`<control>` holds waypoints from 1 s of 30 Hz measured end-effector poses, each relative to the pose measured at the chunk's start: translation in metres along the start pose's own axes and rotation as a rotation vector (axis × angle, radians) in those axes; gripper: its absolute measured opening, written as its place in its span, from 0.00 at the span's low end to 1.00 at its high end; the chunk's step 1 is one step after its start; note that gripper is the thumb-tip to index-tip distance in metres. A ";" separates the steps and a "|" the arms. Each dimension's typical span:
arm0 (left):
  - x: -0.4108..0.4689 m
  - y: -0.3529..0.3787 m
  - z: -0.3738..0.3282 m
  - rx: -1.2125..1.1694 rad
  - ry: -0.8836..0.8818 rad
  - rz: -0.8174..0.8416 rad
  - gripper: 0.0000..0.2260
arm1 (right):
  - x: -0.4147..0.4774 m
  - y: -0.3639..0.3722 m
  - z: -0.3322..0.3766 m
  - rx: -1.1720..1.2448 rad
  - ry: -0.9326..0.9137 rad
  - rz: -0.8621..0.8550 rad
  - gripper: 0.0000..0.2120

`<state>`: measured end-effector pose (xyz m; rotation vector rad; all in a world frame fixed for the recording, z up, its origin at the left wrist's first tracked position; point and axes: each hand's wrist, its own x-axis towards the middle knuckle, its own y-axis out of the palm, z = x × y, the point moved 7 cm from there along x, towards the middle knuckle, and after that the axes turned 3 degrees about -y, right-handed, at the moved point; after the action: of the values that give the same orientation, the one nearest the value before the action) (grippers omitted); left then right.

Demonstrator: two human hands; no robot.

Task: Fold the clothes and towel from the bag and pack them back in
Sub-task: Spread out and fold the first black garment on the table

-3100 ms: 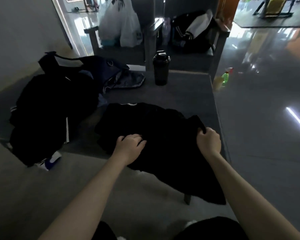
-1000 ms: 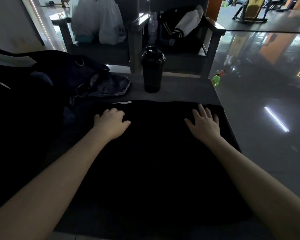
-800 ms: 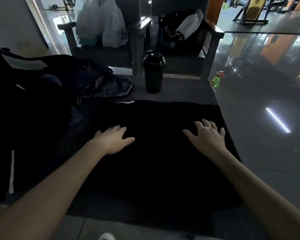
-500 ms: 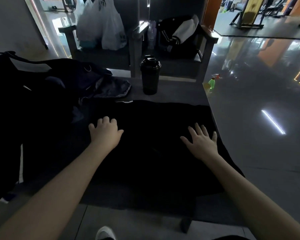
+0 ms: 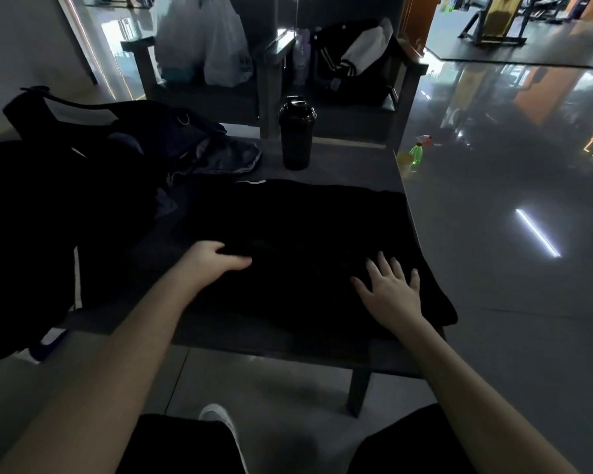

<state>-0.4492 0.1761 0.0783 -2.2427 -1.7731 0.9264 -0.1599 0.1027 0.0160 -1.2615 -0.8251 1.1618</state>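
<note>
A black garment (image 5: 308, 227) lies spread over the right half of a low dark table (image 5: 353, 162). My left hand (image 5: 213, 260) is at the garment's left edge, fingers tucked under the cloth and thumb on top, pinching it. Flat on the cloth near its front right corner rests my right hand (image 5: 391, 292), fingers spread. A dark open bag (image 5: 93, 131) sits at the table's back left, with a heap of dark clothes (image 5: 31, 241) in front of it and a grey-blue cloth (image 5: 226, 159) beside it.
A black shaker bottle (image 5: 295, 133) stands at the back of the table. Behind it, two chairs carry white plastic bags (image 5: 213, 46) and a black-and-white jacket (image 5: 356, 63). A green spray bottle (image 5: 416, 153) stands on the glossy floor to the right. My knees are below the table's front edge.
Both hands slid toward me across the garment, smoothing it. My left hand then went from flat on the cloth to pinching its left edge. The camera has pulled back.
</note>
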 end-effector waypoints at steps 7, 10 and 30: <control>-0.006 -0.027 -0.028 -0.118 0.022 0.196 0.11 | -0.002 -0.003 0.000 -0.023 0.019 0.048 0.31; 0.003 -0.045 -0.020 0.126 -0.153 0.103 0.21 | -0.003 -0.005 0.000 -0.014 0.034 0.061 0.31; -0.045 -0.014 0.014 0.850 -0.011 -0.430 0.41 | -0.041 -0.008 0.008 0.125 -0.065 -0.043 0.29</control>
<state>-0.4734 0.1356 0.0908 -1.2755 -1.3791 1.2595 -0.1769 0.0662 0.0306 -1.1038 -0.8116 1.2065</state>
